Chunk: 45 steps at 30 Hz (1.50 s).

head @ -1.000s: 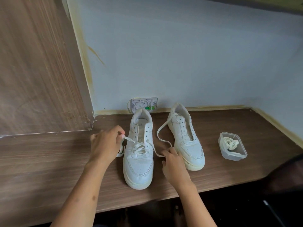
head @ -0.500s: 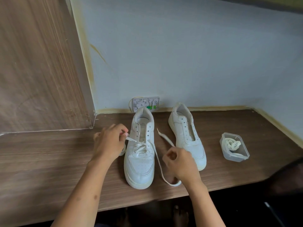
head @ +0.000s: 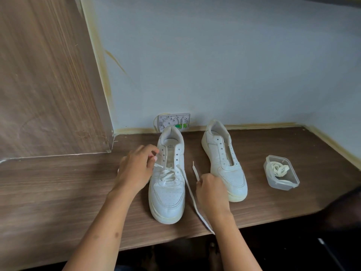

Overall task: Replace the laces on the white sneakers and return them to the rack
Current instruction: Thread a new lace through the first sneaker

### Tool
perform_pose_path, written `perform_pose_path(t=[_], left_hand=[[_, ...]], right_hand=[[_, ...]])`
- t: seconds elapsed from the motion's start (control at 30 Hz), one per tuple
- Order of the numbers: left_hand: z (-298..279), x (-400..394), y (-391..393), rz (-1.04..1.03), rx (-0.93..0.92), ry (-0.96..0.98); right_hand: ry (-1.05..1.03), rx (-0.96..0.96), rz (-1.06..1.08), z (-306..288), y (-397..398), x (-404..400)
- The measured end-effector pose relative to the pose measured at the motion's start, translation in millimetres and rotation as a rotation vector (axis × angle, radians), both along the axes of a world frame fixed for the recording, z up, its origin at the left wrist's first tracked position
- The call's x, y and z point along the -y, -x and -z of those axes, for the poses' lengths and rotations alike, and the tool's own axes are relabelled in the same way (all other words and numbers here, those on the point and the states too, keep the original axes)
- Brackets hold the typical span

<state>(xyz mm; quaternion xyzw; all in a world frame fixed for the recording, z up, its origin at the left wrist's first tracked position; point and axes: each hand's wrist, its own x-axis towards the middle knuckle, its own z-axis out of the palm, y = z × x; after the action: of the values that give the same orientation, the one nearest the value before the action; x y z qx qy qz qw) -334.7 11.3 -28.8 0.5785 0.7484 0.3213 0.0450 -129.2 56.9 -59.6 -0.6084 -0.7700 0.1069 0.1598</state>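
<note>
No readable text, brand, number or sign anywhere. Only a small dark stamped mark sitting on the tongue label of the left sneaker [head: 169,173], at its upper end, too small and blurred for any letters. Faint moulded shapes and a green patch showing on the white wall plate [head: 174,122] behind that shoe, with nothing legible there. Nothing printed showing on the right sneaker [head: 224,163], the clear plastic container [head: 281,175] or the wooden shelf [head: 58,182].
</note>
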Motion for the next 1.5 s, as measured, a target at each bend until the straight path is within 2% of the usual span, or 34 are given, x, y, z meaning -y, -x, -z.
perform_pose_path(t=[0.1, 0.23, 0.43, 0.57, 0.73, 0.83, 1.03, 1.2, 1.33, 1.5], left_hand=[[-1, -1, -3, 0.063, -0.007, -0.03], [1, -4, -8, 0.157, -0.025, -0.058], [5, -6, -8, 0.164, -0.014, -0.009], [6, -4, -6, 0.181, -0.008, 0.081], [0, 2, -5, 0.172, 0.025, 0.061], [0, 2, -2, 0.164, 0.047, 0.049], [2, 1, -1, 0.213, 0.065, 0.026], [4, 0, 1, 0.22, 0.076, 0.037], [4, 1, 2, 0.222, 0.053, 0.025], [5, 3, 3, 0.213, 0.02, 0.006]], right_hand=[[-0.042, -0.069, -0.057, 1, 1, -1], [-0.02, -0.021, -0.182, 9, 6, -3], [-0.059, -0.044, -0.04, 13, 11, -3], [-0.081, -0.019, -0.031, 14, 14, -2], [-0.059, -0.027, -0.037, 15, 15, -3], [-0.033, -0.163, -0.017, 11, 16, -4], [-0.108, -0.629, -0.065, -10, 20, -1], [-0.134, -0.802, -0.161, -18, 27, 5], [-0.23, -0.726, -0.257, -14, 36, 5], [-0.324, -0.516, -0.274, -8, 50, 7]])
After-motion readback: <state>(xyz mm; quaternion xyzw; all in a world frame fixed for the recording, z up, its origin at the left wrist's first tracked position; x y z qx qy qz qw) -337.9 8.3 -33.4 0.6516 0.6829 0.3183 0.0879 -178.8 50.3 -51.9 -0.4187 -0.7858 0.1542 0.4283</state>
